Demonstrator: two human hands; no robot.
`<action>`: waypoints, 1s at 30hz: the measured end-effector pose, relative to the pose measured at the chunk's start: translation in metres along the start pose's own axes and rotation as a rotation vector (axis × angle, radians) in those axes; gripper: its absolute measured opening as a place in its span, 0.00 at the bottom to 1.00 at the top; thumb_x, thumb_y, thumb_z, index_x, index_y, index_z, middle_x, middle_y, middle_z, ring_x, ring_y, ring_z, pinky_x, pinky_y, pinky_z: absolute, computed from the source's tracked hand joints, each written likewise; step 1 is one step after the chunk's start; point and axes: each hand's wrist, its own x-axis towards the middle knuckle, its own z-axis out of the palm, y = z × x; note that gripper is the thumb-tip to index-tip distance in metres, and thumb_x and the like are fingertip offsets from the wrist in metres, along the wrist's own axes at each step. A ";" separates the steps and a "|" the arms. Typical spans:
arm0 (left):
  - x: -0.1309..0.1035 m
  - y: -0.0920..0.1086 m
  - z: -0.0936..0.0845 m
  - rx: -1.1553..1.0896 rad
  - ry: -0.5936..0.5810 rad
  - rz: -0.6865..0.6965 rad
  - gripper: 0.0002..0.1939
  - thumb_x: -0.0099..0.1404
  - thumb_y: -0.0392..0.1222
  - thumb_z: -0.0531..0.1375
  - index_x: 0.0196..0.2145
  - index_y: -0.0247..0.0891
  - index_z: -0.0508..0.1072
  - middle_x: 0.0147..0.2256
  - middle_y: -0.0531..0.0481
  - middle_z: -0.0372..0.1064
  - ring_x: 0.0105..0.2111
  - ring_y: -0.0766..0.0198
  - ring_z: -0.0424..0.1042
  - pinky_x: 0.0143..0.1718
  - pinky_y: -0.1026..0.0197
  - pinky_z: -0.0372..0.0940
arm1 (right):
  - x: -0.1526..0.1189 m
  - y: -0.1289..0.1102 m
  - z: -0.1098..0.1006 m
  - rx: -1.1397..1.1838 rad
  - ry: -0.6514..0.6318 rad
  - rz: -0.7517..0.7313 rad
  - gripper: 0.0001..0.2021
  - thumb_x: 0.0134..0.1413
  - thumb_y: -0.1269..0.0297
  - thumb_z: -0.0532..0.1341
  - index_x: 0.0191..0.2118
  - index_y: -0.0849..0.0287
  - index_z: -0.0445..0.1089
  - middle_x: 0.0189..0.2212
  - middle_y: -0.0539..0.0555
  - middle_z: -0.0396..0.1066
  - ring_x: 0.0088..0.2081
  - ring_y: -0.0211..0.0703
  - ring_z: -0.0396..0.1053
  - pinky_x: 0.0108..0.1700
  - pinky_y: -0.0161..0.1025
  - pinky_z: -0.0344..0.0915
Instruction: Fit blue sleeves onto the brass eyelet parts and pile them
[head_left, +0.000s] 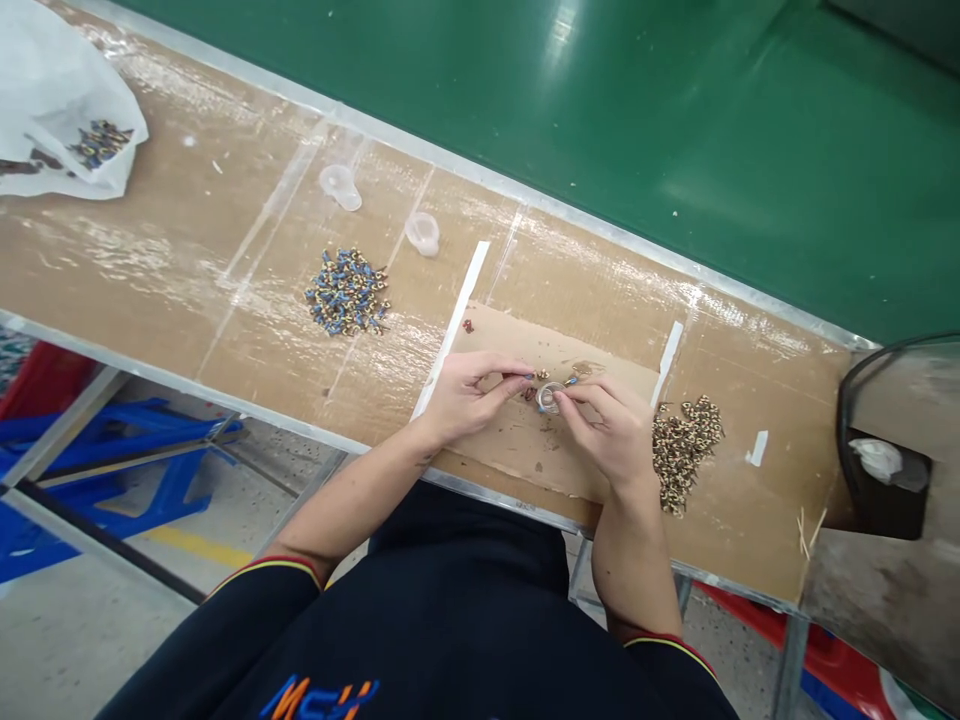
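Note:
My left hand [480,397] is closed in a pinch, with a small blue-tipped metal part [530,377] at its fingertips. Opposite it, my right hand [609,425] has its thumb and fingers on the rim of a small clear round cup [548,397]. Another blue-tipped piece shows by the right fingertips, partly covered. Both hands are over a brown cardboard sheet [517,460] marked with dark smears. A few loose brass and reddish bits lie between the hands; they are too small to make out well. Small dark red pieces [469,326] rest near the sheet's upper left corner.
Left of the sheet sits a pile of blue-and-brass parts [347,293]; to the right, a pile of brown-and-brass parts [684,452]. Two translucent cups [422,234] stand further back. A white bag [67,110] holds more parts. Beyond the table edge is a green surface [525,100].

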 end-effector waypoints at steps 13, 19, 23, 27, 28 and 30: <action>-0.002 0.007 0.006 -0.041 -0.064 0.111 0.03 0.72 0.37 0.67 0.42 0.38 0.83 0.37 0.46 0.86 0.37 0.62 0.85 0.41 0.63 0.79 | 0.005 -0.026 -0.012 0.154 0.572 0.072 0.11 0.69 0.57 0.63 0.32 0.50 0.71 0.24 0.49 0.68 0.25 0.42 0.67 0.29 0.44 0.65; 0.000 0.013 0.008 -0.062 -0.061 0.175 0.02 0.72 0.36 0.67 0.41 0.36 0.83 0.37 0.44 0.86 0.37 0.64 0.85 0.40 0.65 0.79 | 0.008 -0.024 -0.005 0.246 0.526 -0.039 0.05 0.68 0.63 0.66 0.37 0.53 0.76 0.26 0.47 0.72 0.25 0.38 0.68 0.27 0.39 0.63; 0.000 0.011 0.009 -0.070 -0.046 0.199 0.02 0.72 0.35 0.68 0.41 0.36 0.83 0.36 0.44 0.85 0.36 0.64 0.85 0.40 0.66 0.79 | 0.010 -0.024 -0.004 0.243 0.514 -0.068 0.05 0.68 0.64 0.67 0.37 0.54 0.76 0.27 0.47 0.74 0.26 0.36 0.68 0.28 0.38 0.63; 0.000 0.011 0.008 -0.059 -0.049 0.202 0.02 0.72 0.36 0.68 0.41 0.37 0.83 0.36 0.45 0.85 0.36 0.64 0.85 0.40 0.65 0.80 | 0.010 -0.025 -0.004 0.224 0.500 -0.069 0.05 0.68 0.64 0.68 0.37 0.54 0.76 0.27 0.47 0.75 0.26 0.36 0.69 0.28 0.38 0.64; 0.000 0.011 0.008 -0.058 -0.052 0.203 0.02 0.72 0.36 0.68 0.41 0.37 0.83 0.36 0.45 0.85 0.36 0.64 0.85 0.40 0.65 0.80 | 0.010 -0.025 -0.004 0.221 0.498 -0.069 0.05 0.67 0.64 0.68 0.37 0.54 0.76 0.28 0.47 0.75 0.26 0.36 0.69 0.28 0.38 0.64; 0.000 0.012 0.007 -0.055 -0.060 0.205 0.02 0.72 0.35 0.68 0.42 0.37 0.82 0.36 0.45 0.85 0.36 0.64 0.85 0.40 0.65 0.79 | 0.009 -0.025 -0.003 0.214 0.493 -0.070 0.05 0.67 0.64 0.68 0.37 0.54 0.76 0.28 0.47 0.75 0.26 0.36 0.69 0.28 0.38 0.64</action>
